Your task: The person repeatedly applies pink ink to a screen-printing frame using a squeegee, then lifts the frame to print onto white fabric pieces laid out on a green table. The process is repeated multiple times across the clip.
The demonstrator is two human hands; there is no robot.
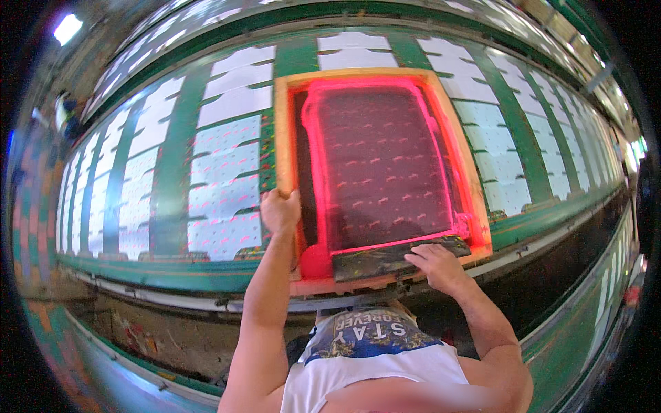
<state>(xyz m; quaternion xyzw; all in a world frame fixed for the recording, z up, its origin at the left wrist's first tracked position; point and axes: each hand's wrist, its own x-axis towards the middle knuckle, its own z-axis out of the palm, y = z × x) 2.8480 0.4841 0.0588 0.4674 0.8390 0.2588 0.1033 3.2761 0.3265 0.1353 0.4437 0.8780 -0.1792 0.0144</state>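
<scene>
A wooden-framed printing screen [283, 131] lies on a long green table, its dark mesh [382, 158] showing rows of small pink marks. Bright pink ink [317, 261] rings the mesh and pools at the near left corner. My left hand [280, 210] is closed on the left side of the frame. Along the near end of the screen lies a wide black squeegee [375, 263], streaked with yellow. My right hand [437, 267] grips it toward its right end, fingers over its upper edge; the thumb is hard to see.
White cut fabric pieces [227, 158] lie in columns on the green table [172, 179], many with small pink prints. More pieces [492, 155] continue to the right. A metal rail [200, 299] follows the near edge. Another person [67, 113] stands at the far left.
</scene>
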